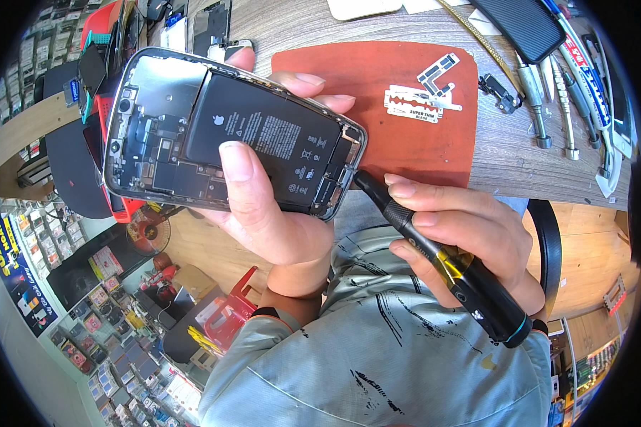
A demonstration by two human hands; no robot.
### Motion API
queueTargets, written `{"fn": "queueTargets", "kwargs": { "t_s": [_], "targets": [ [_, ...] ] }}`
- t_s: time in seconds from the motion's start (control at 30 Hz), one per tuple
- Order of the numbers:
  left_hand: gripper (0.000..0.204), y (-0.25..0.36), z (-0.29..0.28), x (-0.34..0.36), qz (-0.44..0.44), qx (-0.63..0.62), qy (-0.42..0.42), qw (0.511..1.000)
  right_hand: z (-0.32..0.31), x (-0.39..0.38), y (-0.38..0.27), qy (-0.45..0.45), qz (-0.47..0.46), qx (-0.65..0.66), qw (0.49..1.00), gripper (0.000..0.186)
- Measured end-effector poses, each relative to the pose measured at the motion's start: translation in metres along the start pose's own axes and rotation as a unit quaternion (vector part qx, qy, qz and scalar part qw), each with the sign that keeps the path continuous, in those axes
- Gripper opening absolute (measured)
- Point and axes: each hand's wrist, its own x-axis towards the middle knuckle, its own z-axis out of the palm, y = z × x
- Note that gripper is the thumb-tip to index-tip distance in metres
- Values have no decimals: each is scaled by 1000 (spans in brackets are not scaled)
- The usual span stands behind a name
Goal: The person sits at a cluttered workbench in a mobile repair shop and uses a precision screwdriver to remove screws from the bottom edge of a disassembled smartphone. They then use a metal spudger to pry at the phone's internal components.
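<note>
My left hand [263, 228] grips an opened phone [160, 142] from beneath and the side, its thumb lying over the inside, with the black battery [278, 121] and circuit board exposed. My right hand [477, 235] holds a black pen-shaped electric tool [498, 313] with a gold band, its dark tip at the phone's right end, by the bottom edge; I cannot tell if they touch. Behind the phone, a red-orange mat [427, 156] bears razor blades [406, 107] and a small L-shaped metal piece [429, 71].
Several screwdrivers and tweezers [530, 107], a small black part [498, 92] and a black phone-like slab [509, 25] lie on the grey wooden table [306, 28]. Phone parts [214, 21] sit at back left. Below are a red stool [228, 306], a fan [149, 235] and a chair [545, 242].
</note>
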Motion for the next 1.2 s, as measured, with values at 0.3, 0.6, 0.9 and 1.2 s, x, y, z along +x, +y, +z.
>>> {"fn": "queueTargets", "kwargs": {
  "t_s": [0.3, 0.6, 0.9, 1.2],
  "targets": [
    [72, 1, 0, -1, -8, -13, 7, 1000, -3, 0, -1, -9, 13, 19, 1000, 50],
    [71, 1, 1, -1, 3, 0, 4, 1000, -2, 0, 0, -8, 10, 25, 1000, 51],
    [70, 2, 2, -1, -1, -8, 12, 1000, -2, 1, 0, -6, 9, 21, 1000, 51],
    [70, 1, 3, -2, 3, -8, 20, 1000, -2, 1, 0, -8, 3, 16, 1000, 50]
  ]
}}
